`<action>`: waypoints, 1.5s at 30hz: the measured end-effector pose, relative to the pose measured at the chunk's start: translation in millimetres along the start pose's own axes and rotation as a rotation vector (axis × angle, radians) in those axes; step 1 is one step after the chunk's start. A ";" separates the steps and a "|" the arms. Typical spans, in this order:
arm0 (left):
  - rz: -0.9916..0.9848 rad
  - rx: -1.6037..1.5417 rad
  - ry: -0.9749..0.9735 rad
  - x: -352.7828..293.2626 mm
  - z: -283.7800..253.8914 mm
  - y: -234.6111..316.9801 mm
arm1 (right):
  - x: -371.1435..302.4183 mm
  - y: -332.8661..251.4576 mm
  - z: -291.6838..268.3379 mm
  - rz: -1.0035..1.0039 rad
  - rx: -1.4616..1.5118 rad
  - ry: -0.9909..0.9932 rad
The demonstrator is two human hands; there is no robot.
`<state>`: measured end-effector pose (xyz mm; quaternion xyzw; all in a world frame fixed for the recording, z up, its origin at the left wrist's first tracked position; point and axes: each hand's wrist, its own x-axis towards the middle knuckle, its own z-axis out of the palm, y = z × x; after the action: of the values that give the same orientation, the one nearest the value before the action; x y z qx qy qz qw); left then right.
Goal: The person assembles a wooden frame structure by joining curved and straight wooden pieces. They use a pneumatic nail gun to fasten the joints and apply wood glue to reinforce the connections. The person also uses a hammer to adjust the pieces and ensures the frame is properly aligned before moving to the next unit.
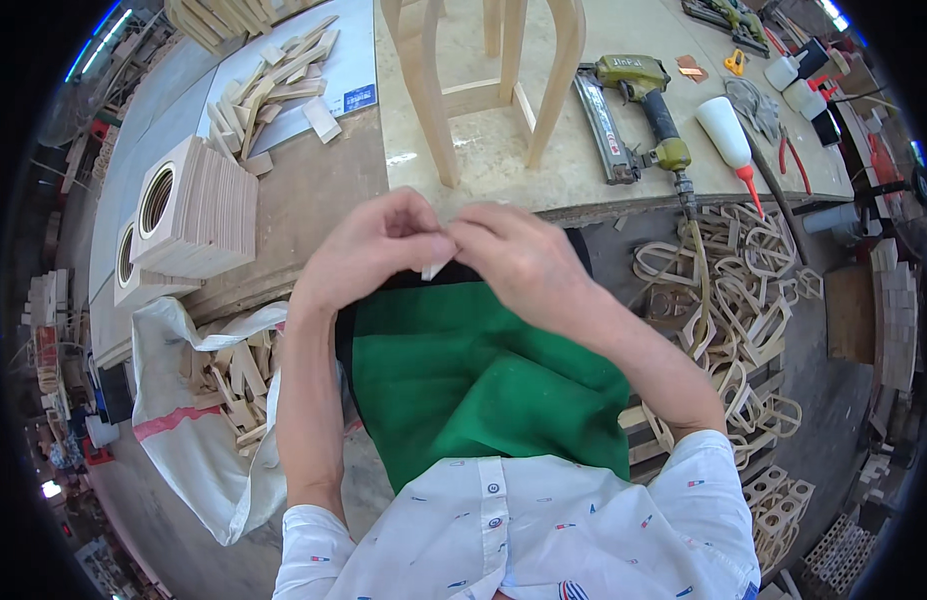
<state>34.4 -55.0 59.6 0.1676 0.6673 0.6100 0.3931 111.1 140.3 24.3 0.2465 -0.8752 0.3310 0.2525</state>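
Observation:
My left hand [368, 248] and my right hand [528, 262] meet over my lap, just in front of the bench edge. Fingers of both are closed in a pinch. A small pale piece [432, 271] sticks out below the left fingertips; its kind is too small to tell. The right fingertips press close against it, and what they hold is hidden. Beneath the hands lies a green apron [463, 370]. Beyond them a light wooden frame with curved legs [436, 95] stands upright on the bench.
On the bench to the right lie a green nail gun [665, 120] with its hose, a white bottle with a red tip [723, 130] and red-handled pliers [801, 165]. Left are wood scraps [273, 85], stacked boards with round holes [208, 215] and a white sack [193, 460]. Wooden loops [753, 335] are piled at right.

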 end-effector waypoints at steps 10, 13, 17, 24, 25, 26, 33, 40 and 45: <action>0.412 0.848 0.174 64.6 -32.5 -5.1 | 10.5 50.9 -11.8 0.210 -0.183 -0.013; 0.363 0.798 0.270 63.5 -12.0 -10.8 | 11.1 52.4 -14.6 0.228 -0.286 -0.048; 0.380 0.776 0.266 66.3 3.0 -16.6 | 3.4 55.8 -12.5 0.267 -0.349 -0.046; 0.412 0.834 0.209 65.0 1.0 -14.8 | -1.4 53.0 -4.9 0.318 -0.408 -0.031; 0.407 0.843 0.207 64.7 2.3 -13.9 | -1.5 54.8 -2.9 0.316 -0.416 -0.025; 0.425 0.863 0.210 65.7 3.1 -14.4 | -2.1 56.2 -1.3 0.324 -0.420 -0.031; 0.465 0.929 0.258 69.2 6.8 -14.6 | -3.8 62.7 5.7 0.303 -0.389 -0.022; 0.477 0.889 0.267 76.9 4.6 -19.9 | -3.6 63.1 9.5 0.296 -0.366 0.022; 0.611 1.065 0.247 80.4 -1.0 -19.2 | -5.6 63.5 10.8 0.279 -0.359 0.053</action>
<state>-12.5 -2.9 15.7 0.4522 0.8421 0.2934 -0.0167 74.3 176.0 -15.1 0.0653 -0.9388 0.2078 0.2669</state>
